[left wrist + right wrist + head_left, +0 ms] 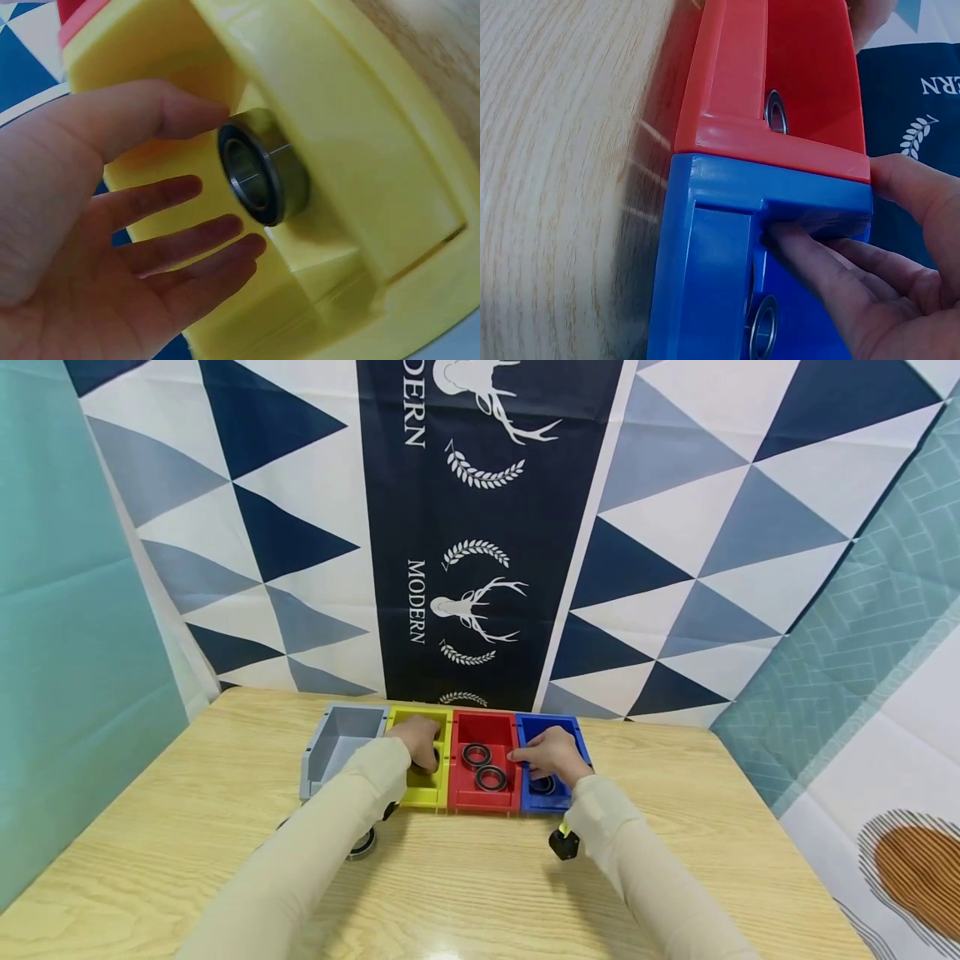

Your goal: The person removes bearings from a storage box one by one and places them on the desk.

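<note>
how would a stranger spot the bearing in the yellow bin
On the wooden table is a row of four bins. Take the yellow bin, between the grey bin and the red bin. Its black-faced bearing, unlike the red bin's two bearings, sits by the thumb of the left hand.

Left to right: grey bin [335, 763], yellow bin [422, 798], red bin [483, 802], blue bin [543, 805]. Rings [491, 767]: black faces, silver edges. Table [465, 893]: pale wood grain. Sleeves [292, 868]: cream. Far cloth [675, 535]: navy, grey-blue, white triangles; dark middle band [480, 518], white deer heads [452, 607].
</note>
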`<action>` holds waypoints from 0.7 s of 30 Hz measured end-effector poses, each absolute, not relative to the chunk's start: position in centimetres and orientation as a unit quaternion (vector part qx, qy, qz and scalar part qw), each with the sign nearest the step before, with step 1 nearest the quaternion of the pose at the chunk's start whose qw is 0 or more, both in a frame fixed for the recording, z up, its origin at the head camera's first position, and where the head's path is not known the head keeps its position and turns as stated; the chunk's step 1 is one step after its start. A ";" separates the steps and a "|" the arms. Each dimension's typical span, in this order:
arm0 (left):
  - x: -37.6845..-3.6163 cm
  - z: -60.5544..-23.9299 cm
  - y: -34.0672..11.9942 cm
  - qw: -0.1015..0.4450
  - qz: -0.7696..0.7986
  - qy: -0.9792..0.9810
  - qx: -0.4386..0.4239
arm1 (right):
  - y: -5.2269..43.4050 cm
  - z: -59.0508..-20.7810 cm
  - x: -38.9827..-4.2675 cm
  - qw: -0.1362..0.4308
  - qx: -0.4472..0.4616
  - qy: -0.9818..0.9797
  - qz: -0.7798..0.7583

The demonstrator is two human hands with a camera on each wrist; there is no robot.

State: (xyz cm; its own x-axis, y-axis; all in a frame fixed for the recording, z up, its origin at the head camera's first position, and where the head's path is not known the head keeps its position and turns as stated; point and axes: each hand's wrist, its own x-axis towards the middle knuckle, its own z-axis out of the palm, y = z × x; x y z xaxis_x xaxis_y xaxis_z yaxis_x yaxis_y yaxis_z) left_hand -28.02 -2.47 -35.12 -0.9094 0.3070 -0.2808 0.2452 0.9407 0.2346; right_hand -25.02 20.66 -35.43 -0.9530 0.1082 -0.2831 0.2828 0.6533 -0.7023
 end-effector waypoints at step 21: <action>-28.3 -37.7 -2.2 0.131 0.110 0.974 0.147 | 20.7 -35.3 -24.8 0.107 0.115 0.901 -0.404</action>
